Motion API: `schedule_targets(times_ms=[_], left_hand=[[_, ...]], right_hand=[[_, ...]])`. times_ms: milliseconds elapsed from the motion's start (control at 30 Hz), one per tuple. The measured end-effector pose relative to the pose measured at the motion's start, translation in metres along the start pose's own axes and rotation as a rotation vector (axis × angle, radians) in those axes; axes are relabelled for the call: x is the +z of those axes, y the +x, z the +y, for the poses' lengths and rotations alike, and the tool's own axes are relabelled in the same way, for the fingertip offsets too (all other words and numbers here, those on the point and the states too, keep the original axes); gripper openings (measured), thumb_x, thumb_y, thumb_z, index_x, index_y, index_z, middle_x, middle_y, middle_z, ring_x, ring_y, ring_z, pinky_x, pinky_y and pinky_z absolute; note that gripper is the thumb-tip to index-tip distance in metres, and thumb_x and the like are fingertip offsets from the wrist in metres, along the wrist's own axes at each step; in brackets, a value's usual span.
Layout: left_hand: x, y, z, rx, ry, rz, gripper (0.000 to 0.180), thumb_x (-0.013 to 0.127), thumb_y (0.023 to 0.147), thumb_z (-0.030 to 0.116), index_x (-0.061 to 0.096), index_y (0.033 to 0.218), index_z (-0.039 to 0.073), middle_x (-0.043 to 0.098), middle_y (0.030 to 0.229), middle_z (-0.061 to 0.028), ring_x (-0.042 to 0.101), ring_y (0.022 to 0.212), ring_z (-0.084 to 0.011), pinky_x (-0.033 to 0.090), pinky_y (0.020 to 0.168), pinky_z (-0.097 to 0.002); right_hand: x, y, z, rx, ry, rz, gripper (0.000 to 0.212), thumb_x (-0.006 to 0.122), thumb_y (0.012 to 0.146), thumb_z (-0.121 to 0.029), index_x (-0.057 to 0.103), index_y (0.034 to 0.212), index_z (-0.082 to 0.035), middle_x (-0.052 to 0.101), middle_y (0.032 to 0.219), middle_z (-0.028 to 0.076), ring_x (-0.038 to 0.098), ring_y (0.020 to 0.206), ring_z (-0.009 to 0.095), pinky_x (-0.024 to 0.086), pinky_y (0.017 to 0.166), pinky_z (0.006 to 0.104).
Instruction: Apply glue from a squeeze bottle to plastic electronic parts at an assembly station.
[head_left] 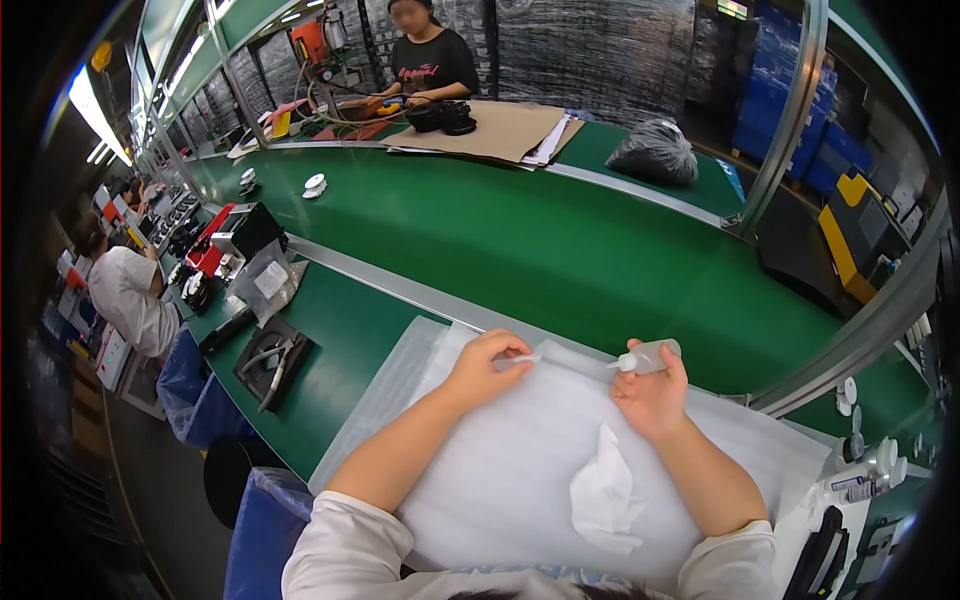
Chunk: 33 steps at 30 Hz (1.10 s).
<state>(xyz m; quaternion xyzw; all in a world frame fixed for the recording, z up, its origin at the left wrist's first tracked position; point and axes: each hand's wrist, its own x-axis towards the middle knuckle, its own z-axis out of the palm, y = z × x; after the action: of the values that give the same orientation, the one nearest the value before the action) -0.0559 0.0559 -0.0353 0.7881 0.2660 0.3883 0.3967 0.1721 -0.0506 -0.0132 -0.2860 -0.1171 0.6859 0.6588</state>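
My right hand point(654, 402) is closed around a small translucent squeeze bottle point(656, 356), tilted so that its white nozzle points left. Across from it, my left hand point(484, 372) pinches a small, thin, whitish piece point(528, 358); its exact kind is too small to make out. A gap separates the nozzle from that piece. Both hands are over a white foam sheet point(470, 490) spread on the green bench. A crumpled white tissue point(604, 495) lies on the sheet, below my right hand.
Left on the bench are a dark tape dispenser-like stand point(272, 362), a plastic bag of small parts point(270, 280) and a red-and-black device point(240, 235). Beyond runs a green conveyor belt point(450, 240). Small bottles point(880, 458) stand at right, near a metal post point(790, 120). Co-workers work opposite and leftward.
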Motion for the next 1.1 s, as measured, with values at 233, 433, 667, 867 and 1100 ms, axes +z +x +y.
schedule_targets(times_ms=[233, 433, 667, 867, 1100], left_hand=[[0.0013, 0.0014, 0.0027, -0.069, 0.006, 0.012, 0.01, 0.062, 0.071, 0.006, 0.057, 0.079, 0.003, 0.055, 0.08, -0.0051, 0.053, 0.076, -0.0157, 0.043, 0.067, -0.0257], [-0.0007, 0.0014, 0.0044, -0.054, 0.003, 0.009, 0.01, 0.058, 0.069, 0.003, 0.054, 0.078, 0.002, 0.054, 0.078, -0.0059, 0.053, 0.077, -0.0169, 0.042, 0.068, -0.0256], [-0.0021, 0.0012, 0.0067, -0.02, 0.077, 0.03, 0.008, 0.057, 0.067, 0.002, 0.054, 0.075, 0.002, 0.054, 0.076, -0.0065, 0.054, 0.075, -0.0175, 0.043, 0.068, -0.0257], [-0.001, 0.0021, 0.0054, -0.018, 0.103, 0.047, 0.009, 0.057, 0.066, 0.002, 0.054, 0.074, 0.002, 0.054, 0.074, -0.0069, 0.054, 0.074, -0.0179, 0.043, 0.067, -0.0256], [-0.0004, 0.0015, 0.0063, -0.063, 0.137, 0.03, 0.009, 0.057, 0.065, 0.003, 0.054, 0.074, 0.002, 0.054, 0.073, -0.0066, 0.053, 0.072, -0.0177, 0.043, 0.064, -0.0258]], right_hand=[[-0.0053, 0.0016, -0.0013, 0.007, 0.053, -0.035, 0.041, 0.053, 0.073, -0.042, 0.048, 0.096, -0.008, 0.051, 0.071, 0.007, 0.043, 0.057, 0.016, 0.033, 0.054, 0.0267], [-0.0065, 0.001, -0.0019, 0.012, 0.046, -0.065, 0.041, 0.053, 0.074, -0.042, 0.049, 0.095, -0.008, 0.051, 0.069, 0.008, 0.043, 0.056, 0.016, 0.034, 0.055, 0.0272], [-0.0029, 0.0008, -0.0004, 0.007, 0.049, -0.047, 0.04, 0.051, 0.075, -0.042, 0.049, 0.096, -0.008, 0.05, 0.068, 0.008, 0.043, 0.056, 0.017, 0.034, 0.055, 0.0272], [-0.0025, 0.0011, -0.001, -0.001, -0.008, -0.041, 0.038, 0.048, 0.076, -0.045, 0.05, 0.094, -0.012, 0.05, 0.066, 0.004, 0.04, 0.054, 0.015, 0.031, 0.056, 0.0275], [-0.0033, 0.0018, -0.0013, -0.003, -0.007, -0.045, 0.038, 0.049, 0.075, -0.045, 0.049, 0.094, -0.012, 0.05, 0.065, 0.005, 0.04, 0.054, 0.015, 0.031, 0.055, 0.0276]])
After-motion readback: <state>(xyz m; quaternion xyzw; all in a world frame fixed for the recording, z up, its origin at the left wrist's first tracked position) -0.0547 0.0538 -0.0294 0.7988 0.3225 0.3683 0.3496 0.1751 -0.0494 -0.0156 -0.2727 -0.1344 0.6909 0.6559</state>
